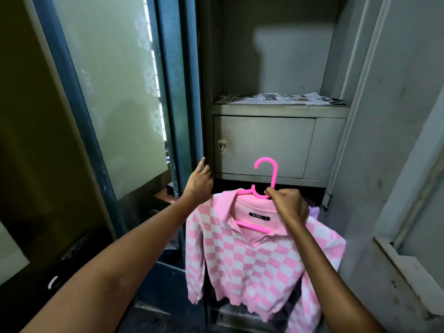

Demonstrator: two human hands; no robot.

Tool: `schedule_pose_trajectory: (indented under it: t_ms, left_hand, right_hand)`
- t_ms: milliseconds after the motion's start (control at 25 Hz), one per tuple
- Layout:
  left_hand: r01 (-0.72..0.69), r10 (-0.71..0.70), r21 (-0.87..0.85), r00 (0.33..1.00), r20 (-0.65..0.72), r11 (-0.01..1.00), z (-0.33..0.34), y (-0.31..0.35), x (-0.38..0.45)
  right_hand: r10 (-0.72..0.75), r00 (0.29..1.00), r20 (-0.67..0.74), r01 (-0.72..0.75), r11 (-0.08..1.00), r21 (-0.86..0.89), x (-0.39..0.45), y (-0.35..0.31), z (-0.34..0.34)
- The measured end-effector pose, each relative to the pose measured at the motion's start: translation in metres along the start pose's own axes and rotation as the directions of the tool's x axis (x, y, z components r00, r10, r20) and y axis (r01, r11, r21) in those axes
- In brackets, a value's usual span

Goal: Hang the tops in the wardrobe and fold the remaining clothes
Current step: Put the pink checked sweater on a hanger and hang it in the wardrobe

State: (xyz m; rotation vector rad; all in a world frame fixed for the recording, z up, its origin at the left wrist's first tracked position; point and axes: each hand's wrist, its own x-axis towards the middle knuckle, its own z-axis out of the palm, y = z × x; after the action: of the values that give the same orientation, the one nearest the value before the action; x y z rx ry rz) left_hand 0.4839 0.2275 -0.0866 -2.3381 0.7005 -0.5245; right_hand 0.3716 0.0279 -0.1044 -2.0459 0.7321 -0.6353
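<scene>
The right hand point(289, 207) pinched the neck of a pink hanger point(264, 186), fingers curled round it just below the hook, and held it up in front of the open wardrobe point(276, 111). A pink-and-white checked top point(252, 260) hung from the hanger, its collar spread over the hanger's shoulders and a dark label showing inside the neck; the top dangled before the wardrobe's dark lower section, below the small locker door point(264, 145). The hanger's hook stood upright against that locker door, hooked on nothing. The left hand point(199, 181) reached to the wardrobe's left edge, its fingers fairly straight and touching the blue-grey frame point(189, 92) there, gripping nothing. Above the locker door, sheets of newspaper point(281, 98) lay flat on the wardrobe's shelf. To the left of the wardrobe stood a frosted glass panel point(108, 92), and the wardrobe's grey door point(396, 140) stood open to the right.
</scene>
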Motion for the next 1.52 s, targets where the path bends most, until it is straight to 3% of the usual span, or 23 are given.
schedule_pose_trajectory:
  t_ms: [200,440,600,920,1080,1240,1320,1440,1520]
  left_hand:
    - [-0.007,0.007,-0.002,1.000,-0.030,1.000,-0.002,-0.004,-0.049]
    - [0.023,-0.022,0.051,0.999,-0.034,0.998,-0.001,-0.017,-0.126]
    - [0.053,-0.052,0.000,0.991,-0.121,0.999,0.015,-0.030,-0.175]
    - [0.258,-0.255,0.009,0.960,-0.115,0.966,0.039,-0.062,-0.279]
    - [0.413,-0.414,-0.031,0.908,-0.065,0.910,0.047,-0.078,-0.319]
    - [0.564,-0.560,-0.026,0.824,0.085,0.826,0.052,-0.099,-0.350]
    - [0.627,-0.615,-0.003,0.766,0.185,0.779,0.057,-0.110,-0.362]
    - [0.692,-0.661,0.007,0.687,0.300,0.722,0.068,-0.123,-0.372]
    - [0.756,-0.730,0.015,0.626,0.273,0.654,0.072,-0.136,-0.371]
  right_hand:
    - [-0.104,0.994,0.021,0.105,0.994,-0.022,-0.007,0.003,-0.005]
    - [-0.251,0.954,0.163,0.253,0.967,0.009,-0.019,-0.015,-0.007]
    - [-0.348,0.896,0.275,0.354,0.935,0.030,-0.037,-0.035,0.015]
    - [-0.461,0.737,0.495,0.447,0.881,0.155,-0.082,-0.081,0.071]
    - [-0.511,0.637,0.577,0.453,0.854,0.257,-0.105,-0.105,0.103]
    - [-0.567,0.457,0.685,0.481,0.806,0.346,-0.122,-0.129,0.132]
    - [-0.571,0.432,0.698,0.490,0.799,0.350,-0.130,-0.139,0.140]
    - [-0.591,0.450,0.670,0.493,0.790,0.365,-0.139,-0.150,0.149]
    - [-0.604,0.449,0.658,0.501,0.780,0.374,-0.143,-0.156,0.153]
